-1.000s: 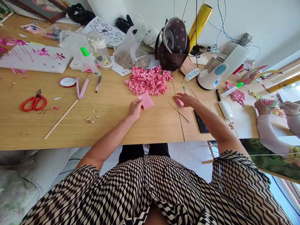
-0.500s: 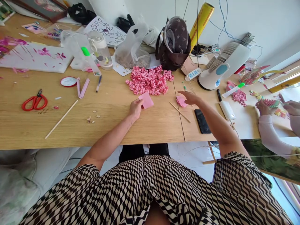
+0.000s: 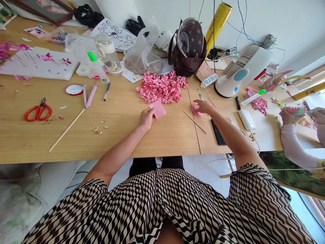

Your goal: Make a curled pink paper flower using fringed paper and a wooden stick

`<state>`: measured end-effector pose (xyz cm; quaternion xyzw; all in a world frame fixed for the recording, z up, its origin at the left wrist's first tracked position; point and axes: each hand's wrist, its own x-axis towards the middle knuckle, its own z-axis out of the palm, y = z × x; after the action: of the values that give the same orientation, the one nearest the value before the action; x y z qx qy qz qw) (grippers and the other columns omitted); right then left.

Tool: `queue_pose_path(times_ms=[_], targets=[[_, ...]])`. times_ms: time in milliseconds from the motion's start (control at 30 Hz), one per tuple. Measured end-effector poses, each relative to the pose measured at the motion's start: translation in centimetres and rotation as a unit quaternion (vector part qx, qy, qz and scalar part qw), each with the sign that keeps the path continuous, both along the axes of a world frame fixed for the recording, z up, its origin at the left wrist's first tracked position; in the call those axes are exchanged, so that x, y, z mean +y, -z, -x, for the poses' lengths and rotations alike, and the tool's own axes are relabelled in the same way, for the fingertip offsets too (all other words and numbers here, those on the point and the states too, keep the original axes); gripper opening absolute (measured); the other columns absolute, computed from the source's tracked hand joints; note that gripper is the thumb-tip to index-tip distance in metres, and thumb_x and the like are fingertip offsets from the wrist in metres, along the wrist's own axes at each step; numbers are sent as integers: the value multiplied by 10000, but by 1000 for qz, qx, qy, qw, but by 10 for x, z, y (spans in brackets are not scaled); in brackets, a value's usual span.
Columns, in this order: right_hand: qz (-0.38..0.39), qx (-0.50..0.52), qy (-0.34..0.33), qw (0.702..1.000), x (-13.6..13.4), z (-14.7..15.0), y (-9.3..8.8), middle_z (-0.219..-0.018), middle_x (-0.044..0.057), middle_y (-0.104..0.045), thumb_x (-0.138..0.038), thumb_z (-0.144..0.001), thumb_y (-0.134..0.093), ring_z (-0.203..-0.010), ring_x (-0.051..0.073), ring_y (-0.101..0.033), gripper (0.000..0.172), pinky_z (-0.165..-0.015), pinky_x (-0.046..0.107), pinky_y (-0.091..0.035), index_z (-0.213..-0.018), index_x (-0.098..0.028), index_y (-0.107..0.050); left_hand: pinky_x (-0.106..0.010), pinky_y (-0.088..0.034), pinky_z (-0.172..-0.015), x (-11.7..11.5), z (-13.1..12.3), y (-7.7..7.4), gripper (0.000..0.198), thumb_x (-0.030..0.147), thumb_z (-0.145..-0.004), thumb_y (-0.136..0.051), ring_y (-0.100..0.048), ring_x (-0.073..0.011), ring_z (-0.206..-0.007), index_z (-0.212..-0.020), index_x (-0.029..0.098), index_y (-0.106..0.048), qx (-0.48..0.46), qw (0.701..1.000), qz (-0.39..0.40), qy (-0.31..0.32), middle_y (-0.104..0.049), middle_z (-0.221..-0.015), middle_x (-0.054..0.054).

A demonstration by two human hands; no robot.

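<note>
From where I stand, nothing in the room can be read, and the tiny dark marks (image 3: 46,121) on the wooden tabletop (image 3: 122,135) beside the red scissors (image 3: 38,112) are too small to make out.

We observe bright, even daylight entering from the window (image 3: 311,100) at right, with overexposure near that edge. Shadows on the tabletop (image 3: 122,142) are faint and soft. We note strong wide-angle curvature toward the frame edges, minimal blur, and consistent focus throughout.

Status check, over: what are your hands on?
Left hand on pink paper square. Right hand at folded pink paper. Wooden stick alongside. Pink paper flower pile ahead.
</note>
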<state>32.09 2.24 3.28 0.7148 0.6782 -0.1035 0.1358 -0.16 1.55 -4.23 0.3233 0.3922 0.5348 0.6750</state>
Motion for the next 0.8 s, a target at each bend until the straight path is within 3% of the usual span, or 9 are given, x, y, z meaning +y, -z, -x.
queue_pose_path(times_ms=[233,367,600,800], targets=[[33,-23,-33,999,-3,-2,-3,-1346,101,-581,-290,-728,-703,-1148,251,-582,785,-957,324,-468,-1457,-234,-417,-241,-493,-677,-1,0,-1,306,377,-617,-766,-659,-154,-746,-786,150,-652,2,1000,0,4,-688,-757,-18],[47,-35,-32,998,-6,6,-1,-1319,87,-582,-318,-762,-668,-1101,231,-597,650,-930,311,-473,-1391,-283,-504,-241,-493,-673,0,0,-1,303,374,-618,-764,-656,-150,-732,-782,148,-648,5,1000,0,3,-681,-746,-12],[37,-52,-13,998,-1,10,1,-1230,86,-631,-365,-765,-656,-1070,243,-610,548,-908,321,-488,-1295,-251,-576,-229,-473,-624,1,1,0,344,431,-619,-751,-625,-133,-668,-788,155,-633,34,999,-18,5,-669,-727,-12],[24,-54,7,998,1,7,5,-1164,114,-658,-376,-807,-606,-1028,266,-643,445,-878,364,-508,-1226,-225,-614,-246,-420,-566,-1,0,0,404,543,-664,-691,-573,-153,-611,-773,160,-629,110,990,-87,25,-624,-661,-14]])
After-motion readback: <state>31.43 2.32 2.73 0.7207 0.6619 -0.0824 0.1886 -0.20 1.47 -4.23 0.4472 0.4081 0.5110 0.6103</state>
